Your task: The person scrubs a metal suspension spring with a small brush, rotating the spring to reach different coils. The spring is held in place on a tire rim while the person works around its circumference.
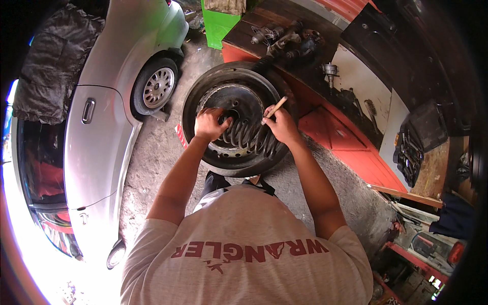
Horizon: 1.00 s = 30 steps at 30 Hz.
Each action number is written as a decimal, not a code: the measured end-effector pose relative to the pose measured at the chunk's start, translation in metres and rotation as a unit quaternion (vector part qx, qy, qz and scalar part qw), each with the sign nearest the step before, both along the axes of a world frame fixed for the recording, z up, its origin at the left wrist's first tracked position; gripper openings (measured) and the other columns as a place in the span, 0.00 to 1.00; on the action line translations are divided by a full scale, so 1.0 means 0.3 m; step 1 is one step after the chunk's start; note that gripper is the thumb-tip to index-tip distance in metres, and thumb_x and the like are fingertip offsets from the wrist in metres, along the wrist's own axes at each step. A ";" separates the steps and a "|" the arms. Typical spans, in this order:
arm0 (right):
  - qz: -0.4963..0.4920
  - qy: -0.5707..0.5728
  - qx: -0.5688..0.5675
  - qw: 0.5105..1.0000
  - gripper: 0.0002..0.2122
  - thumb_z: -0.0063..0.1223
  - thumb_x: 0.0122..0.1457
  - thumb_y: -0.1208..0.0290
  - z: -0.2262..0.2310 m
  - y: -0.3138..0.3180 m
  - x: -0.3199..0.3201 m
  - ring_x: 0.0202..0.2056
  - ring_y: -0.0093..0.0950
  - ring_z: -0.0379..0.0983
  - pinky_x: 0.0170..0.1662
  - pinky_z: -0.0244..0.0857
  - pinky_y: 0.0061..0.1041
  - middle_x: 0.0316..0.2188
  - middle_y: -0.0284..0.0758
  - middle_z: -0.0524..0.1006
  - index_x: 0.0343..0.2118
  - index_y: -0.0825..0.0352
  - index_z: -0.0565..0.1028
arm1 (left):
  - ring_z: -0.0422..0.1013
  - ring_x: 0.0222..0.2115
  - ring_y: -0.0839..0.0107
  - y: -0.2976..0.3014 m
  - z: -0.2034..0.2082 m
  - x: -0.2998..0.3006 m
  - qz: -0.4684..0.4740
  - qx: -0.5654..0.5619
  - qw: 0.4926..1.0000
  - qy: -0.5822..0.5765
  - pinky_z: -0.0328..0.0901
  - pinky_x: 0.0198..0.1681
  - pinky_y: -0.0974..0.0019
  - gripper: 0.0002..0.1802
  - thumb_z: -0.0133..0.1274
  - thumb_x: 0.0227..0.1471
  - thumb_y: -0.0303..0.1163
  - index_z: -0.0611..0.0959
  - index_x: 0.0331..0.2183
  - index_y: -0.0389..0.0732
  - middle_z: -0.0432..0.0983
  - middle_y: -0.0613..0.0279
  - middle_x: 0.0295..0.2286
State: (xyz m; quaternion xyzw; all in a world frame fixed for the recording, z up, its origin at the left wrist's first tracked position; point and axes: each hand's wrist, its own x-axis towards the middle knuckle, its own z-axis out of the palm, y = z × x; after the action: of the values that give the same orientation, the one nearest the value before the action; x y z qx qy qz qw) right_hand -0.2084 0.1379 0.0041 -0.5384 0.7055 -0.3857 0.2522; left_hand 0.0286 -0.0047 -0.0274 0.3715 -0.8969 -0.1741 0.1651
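A dark coil spring (248, 135) lies across a wheel (195, 101) with its tire, which rests flat in front of me. My left hand (209, 124) has its fingers curled round the left end of the spring, over the middle of the rim. In my right hand (282, 126) is a short pale wooden stick (277, 105), pinched between thumb and fingers and slanting up to the right. That hand is just above the spring's right part; whether it touches the coils I cannot tell.
A silver car (96, 122) stands on the left. To the right runs a red workbench (333, 127) bearing greasy metal parts (290, 40), a metal fitting (330, 71), a wire brush (371, 109) and an open tool case (409, 152). A green panel (218, 25) stands at the back.
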 end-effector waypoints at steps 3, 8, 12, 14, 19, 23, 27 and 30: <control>0.025 -0.080 -0.005 0.996 0.09 0.61 0.54 0.74 0.037 0.001 0.023 0.38 0.38 0.77 0.43 0.68 0.33 0.32 0.40 0.78 0.36 0.69 0.74 | 0.75 0.42 0.53 0.002 0.009 0.001 -0.002 0.005 1.000 -0.011 0.67 0.50 0.53 0.26 0.57 0.49 0.55 0.84 0.39 0.44 0.81 0.54 0.37; 0.006 -0.155 -0.025 0.988 0.08 0.61 0.55 0.74 -0.013 -0.018 0.003 0.38 0.35 0.77 0.42 0.68 0.31 0.32 0.39 0.78 0.36 0.68 0.74 | 0.75 0.43 0.54 0.004 0.028 -0.012 0.000 0.012 1.000 -0.015 0.66 0.50 0.52 0.25 0.56 0.49 0.56 0.84 0.39 0.45 0.81 0.55 0.36; 0.008 -0.034 0.045 0.998 0.07 0.59 0.57 0.75 -0.009 -0.013 -0.004 0.37 0.27 0.75 0.42 0.66 0.27 0.32 0.34 0.76 0.36 0.68 0.74 | 0.75 0.42 0.54 0.006 0.008 -0.007 0.011 0.003 1.000 -0.002 0.66 0.49 0.52 0.25 0.56 0.49 0.56 0.84 0.38 0.45 0.81 0.54 0.35; 0.023 -0.144 -0.004 0.989 0.07 0.59 0.57 0.74 -0.030 -0.027 -0.011 0.37 0.26 0.74 0.42 0.66 0.26 0.32 0.33 0.76 0.36 0.67 0.73 | 0.75 0.42 0.54 0.007 0.021 -0.014 0.012 0.008 1.000 -0.020 0.66 0.49 0.53 0.26 0.56 0.49 0.57 0.84 0.38 0.45 0.81 0.54 0.35; 0.024 -0.171 -0.022 0.985 0.07 0.59 0.58 0.74 -0.038 -0.023 -0.007 0.36 0.26 0.74 0.42 0.66 0.26 0.31 0.34 0.76 0.36 0.67 0.73 | 0.75 0.42 0.54 -0.005 0.001 -0.006 0.013 0.031 0.999 -0.020 0.66 0.49 0.52 0.26 0.56 0.48 0.57 0.84 0.38 0.45 0.81 0.54 0.36; -0.015 -0.085 0.054 0.995 0.07 0.59 0.57 0.74 -0.032 -0.025 -0.002 0.36 0.26 0.74 0.42 0.66 0.27 0.31 0.34 0.76 0.36 0.67 0.73 | 0.75 0.41 0.54 -0.002 -0.009 0.000 0.018 0.010 1.000 -0.017 0.67 0.48 0.51 0.26 0.55 0.48 0.57 0.84 0.37 0.45 0.80 0.54 0.35; 0.040 -0.222 -0.017 0.974 0.08 0.60 0.57 0.74 -0.038 -0.035 -0.003 0.37 0.27 0.74 0.41 0.67 0.28 0.33 0.35 0.76 0.37 0.67 0.74 | 0.76 0.39 0.53 0.002 0.012 -0.003 0.006 0.006 1.000 -0.021 0.68 0.45 0.52 0.25 0.57 0.48 0.56 0.84 0.38 0.45 0.80 0.53 0.34; 0.026 -0.132 -0.021 0.991 0.08 0.60 0.56 0.74 0.015 -0.048 0.026 0.36 0.29 0.75 0.41 0.67 0.29 0.32 0.37 0.76 0.36 0.67 0.74 | 0.75 0.40 0.54 0.002 0.010 -0.006 0.006 0.017 1.000 0.001 0.67 0.46 0.51 0.25 0.56 0.48 0.56 0.84 0.37 0.45 0.80 0.54 0.34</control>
State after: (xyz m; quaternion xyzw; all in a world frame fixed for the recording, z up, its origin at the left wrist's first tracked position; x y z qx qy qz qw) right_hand -0.2006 0.1235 0.0087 -0.5062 0.6436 -0.4614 0.3415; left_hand 0.0269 -0.0039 -0.0243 0.3797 -0.8913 -0.1885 0.1610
